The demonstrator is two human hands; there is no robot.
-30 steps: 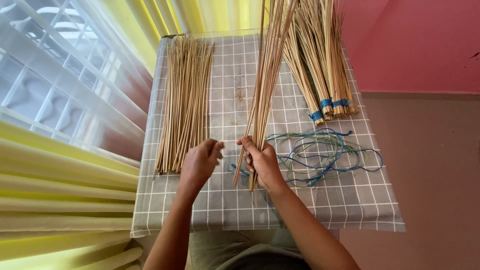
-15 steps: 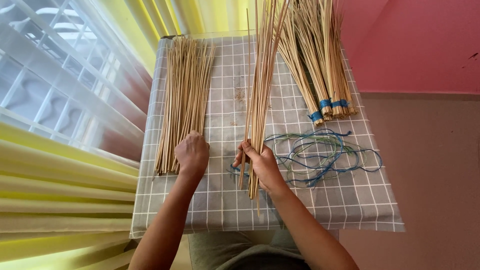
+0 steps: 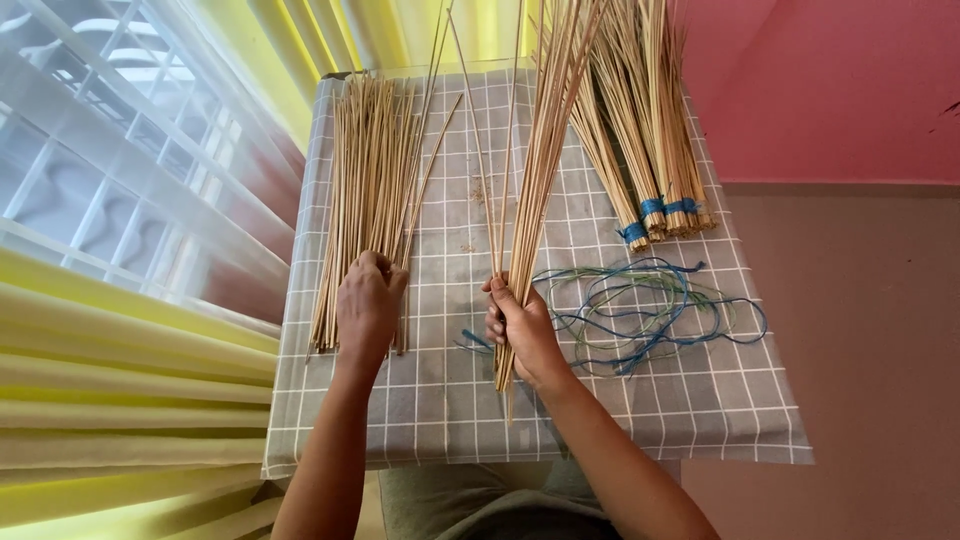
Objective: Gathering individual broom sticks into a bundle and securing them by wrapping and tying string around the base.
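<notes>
My right hand [image 3: 522, 328] grips a tall bundle of thin pale sticks [image 3: 548, 150] near its lower end, holding it upright and tilted over the table's middle. My left hand [image 3: 368, 302] is closed on a few sticks lifted from the loose pile of sticks [image 3: 358, 190] that lies flat along the table's left side. The lifted sticks fan up toward the far edge. A tangle of blue and green string [image 3: 645, 310] lies just right of my right hand.
The small table wears a grey checked cloth [image 3: 640, 420]. Tied stick bundles with blue bands [image 3: 655, 210] lie at the back right. Yellow curtains [image 3: 120, 400] and a window grille are at the left, a pink wall at the right.
My left hand moved left from beside the held bundle to the loose pile and closed on a few sticks, lifting them. My right hand kept its grip on the bundle.
</notes>
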